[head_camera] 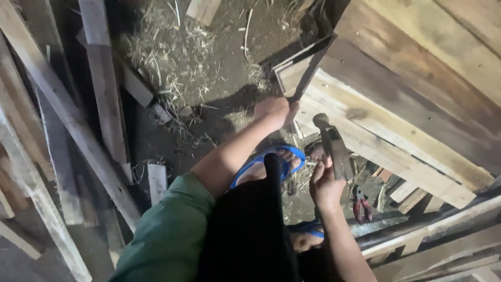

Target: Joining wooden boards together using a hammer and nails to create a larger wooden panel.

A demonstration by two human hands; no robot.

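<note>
Dirt floor (219, 68), straw, loose planks. Left hand (274, 109) grips bar (308, 65) wedged at pallet (396, 130) edge for leverage; right hand (326, 183) clasps hammer (334, 146), head raised.

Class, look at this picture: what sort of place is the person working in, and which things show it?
Probably a rough woodworking or carpentry spot with a dirt floor. Signs: loose planks leaning about, wood shavings on the ground, and a hammer in the right hand beside a plank structure.

Rough woodworking shed, dirt floor (224, 78) strewn with straw (167, 52), loose planks (104, 89), red-handled pliers (361, 204)
</note>
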